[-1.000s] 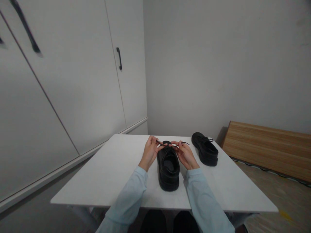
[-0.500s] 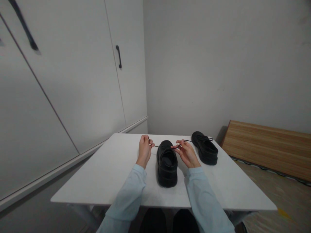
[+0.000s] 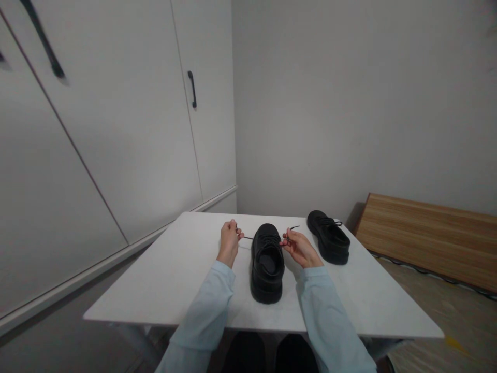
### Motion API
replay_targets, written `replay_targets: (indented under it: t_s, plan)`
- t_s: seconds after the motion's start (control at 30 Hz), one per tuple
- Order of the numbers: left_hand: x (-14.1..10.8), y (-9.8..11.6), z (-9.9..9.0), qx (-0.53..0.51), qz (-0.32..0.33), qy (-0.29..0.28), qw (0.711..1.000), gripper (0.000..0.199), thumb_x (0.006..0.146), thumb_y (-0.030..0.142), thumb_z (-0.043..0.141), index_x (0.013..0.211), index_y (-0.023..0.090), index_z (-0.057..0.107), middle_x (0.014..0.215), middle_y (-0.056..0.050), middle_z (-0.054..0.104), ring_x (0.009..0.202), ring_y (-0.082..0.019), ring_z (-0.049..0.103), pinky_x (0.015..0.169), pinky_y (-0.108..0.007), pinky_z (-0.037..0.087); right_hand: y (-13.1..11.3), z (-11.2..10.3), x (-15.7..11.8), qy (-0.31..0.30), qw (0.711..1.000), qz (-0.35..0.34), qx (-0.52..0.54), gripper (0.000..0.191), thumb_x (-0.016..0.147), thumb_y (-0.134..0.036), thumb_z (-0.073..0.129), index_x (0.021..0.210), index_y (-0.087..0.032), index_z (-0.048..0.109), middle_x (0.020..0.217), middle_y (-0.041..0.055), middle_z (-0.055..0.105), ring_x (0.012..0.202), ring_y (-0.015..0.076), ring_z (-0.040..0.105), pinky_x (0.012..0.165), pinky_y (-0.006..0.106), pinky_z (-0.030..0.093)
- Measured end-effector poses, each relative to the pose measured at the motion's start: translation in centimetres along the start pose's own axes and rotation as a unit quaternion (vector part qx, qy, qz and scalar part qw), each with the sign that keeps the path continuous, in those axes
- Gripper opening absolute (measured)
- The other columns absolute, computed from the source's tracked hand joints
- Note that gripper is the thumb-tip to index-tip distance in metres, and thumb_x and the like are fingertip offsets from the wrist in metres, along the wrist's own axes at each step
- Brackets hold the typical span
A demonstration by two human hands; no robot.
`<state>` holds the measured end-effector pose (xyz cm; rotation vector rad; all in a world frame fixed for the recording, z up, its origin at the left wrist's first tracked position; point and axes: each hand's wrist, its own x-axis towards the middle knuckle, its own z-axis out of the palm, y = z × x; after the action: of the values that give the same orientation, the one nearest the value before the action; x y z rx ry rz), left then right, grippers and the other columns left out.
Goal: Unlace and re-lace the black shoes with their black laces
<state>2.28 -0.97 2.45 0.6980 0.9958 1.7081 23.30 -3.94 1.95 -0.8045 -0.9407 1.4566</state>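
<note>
A black lace-up shoe (image 3: 266, 282) rests on the white table between my hands, toe pointing away from me. My left hand (image 3: 230, 239) is closed on one end of its thin black shoelace (image 3: 248, 238), which stretches sideways from the shoe's left side. On the other side, my right hand (image 3: 297, 245) pinches the other lace end close to the shoe's opening, and a loose tip sticks out above the fingers. The second black shoe (image 3: 330, 239), its lace tied in a bow, stands to the right beyond my right hand.
The white table (image 3: 163, 280) reaches back toward the grey wall (image 3: 349, 103). White cabinets (image 3: 116, 129) with black handles run along the left. A wood-grain board (image 3: 427, 235) leans at the right beside the table.
My right hand has shifted slightly, its fingers drawn closer together on the lace beside the shoe. My left hand has dropped a little, still holding its lace end.
</note>
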Motion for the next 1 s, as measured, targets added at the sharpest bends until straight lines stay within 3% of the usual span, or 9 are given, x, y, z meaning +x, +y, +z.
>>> replay_targets:
  t_s: [0.17,0.3,0.47,0.57,0.63,0.73,0.87,1.0]
  plan:
    - [0.0,-0.1,0.0,0.028,-0.002,-0.007,1.0,0.038,0.073,0.048,0.065,0.069,0.017,0.043,0.057,0.008,0.04,0.043,-0.003,0.041,0.041,-0.015,0.036,-0.1,0.0,-0.1,-0.005,1.0,0.002,-0.009,0.029,0.07,-0.041,0.075,0.063,-0.017,0.06,0.055,0.0016,0.06,0.048,0.0135,0.06,0.055,0.029,0.057]
    - [-0.1,0.0,0.0,0.079,0.032,-0.072,0.994,0.033,0.073,0.044,0.064,0.067,0.017,0.046,0.055,0.008,0.039,0.044,-0.005,0.042,0.042,-0.016,0.037,0.2,0.1,-0.1,0.016,1.0,-0.023,0.001,0.029,0.069,-0.042,0.075,0.065,-0.018,0.06,0.062,0.0027,0.062,0.057,0.0153,0.064,0.063,0.032,0.058]
    - [-0.4,0.3,0.0,0.232,0.101,-0.136,0.958,0.021,0.072,0.036,0.064,0.067,0.016,0.06,0.067,0.0,0.057,0.05,-0.01,0.049,0.043,-0.02,0.039,0.9,-0.4,0.4,0.152,0.983,-0.086,-0.062,0.025,0.063,-0.032,0.078,0.074,-0.017,0.062,0.074,0.0034,0.062,0.066,0.0169,0.063,0.065,0.034,0.056]
    - [-0.7,0.8,0.1,0.323,0.202,-0.166,0.91,0.016,0.071,0.034,0.067,0.067,0.018,0.067,0.078,-0.004,0.063,0.073,-0.017,0.058,0.063,-0.027,0.047,1.0,-0.9,0.8,0.261,0.939,-0.154,-0.16,0.036,0.059,-0.027,0.076,0.091,-0.018,0.062,0.093,0.0065,0.061,0.075,0.0188,0.061,0.071,0.037,0.052]
    - [-1.0,1.2,0.3,0.353,0.269,-0.183,0.877,0.015,0.071,0.034,0.068,0.069,0.02,0.069,0.082,-0.005,0.064,0.086,-0.02,0.058,0.079,-0.032,0.046,0.7,-0.9,0.8,0.299,0.9,-0.207,-0.239,0.044,0.06,-0.028,0.074,0.1,-0.019,0.06,0.104,0.0094,0.06,0.085,0.0214,0.059,0.076,0.039,0.049]
    - [-1.4,1.6,0.5,0.377,0.276,-0.245,0.85,0.017,0.072,0.037,0.068,0.074,0.02,0.07,0.084,-0.004,0.065,0.085,-0.019,0.059,0.083,-0.033,0.044,-0.2,-0.1,0.3,0.25,0.877,-0.256,-0.321,0.038,0.069,-0.037,0.068,0.102,-0.019,0.06,0.11,0.01,0.06,0.094,0.0233,0.056,0.081,0.039,0.045]
    - [-1.7,1.7,0.6,0.393,0.209,-0.334,0.831,0.018,0.07,0.035,0.07,0.074,0.018,0.068,0.077,-0.002,0.067,0.076,-0.017,0.06,0.077,-0.03,0.044,-1.4,1.4,-0.9,0.051,0.91,-0.198,-0.361,0.029,0.077,-0.046,0.06,0.076,-0.018,0.062,0.081,0.0041,0.063,0.079,0.0189,0.057,0.073,0.032,0.044]
    - [-1.7,1.6,0.5,0.416,0.183,-0.353,0.817,0.018,0.068,0.034,0.071,0.072,0.016,0.067,0.075,-0.001,0.067,0.076,-0.016,0.059,0.077,-0.029,0.043,-1.6,1.7,-1.5,-0.082,0.909,-0.141,-0.383,0.032,0.07,-0.046,0.07,0.07,-0.017,0.057,0.07,-0.0006,0.056,0.069,0.0144,0.052,0.064,0.026,0.041]
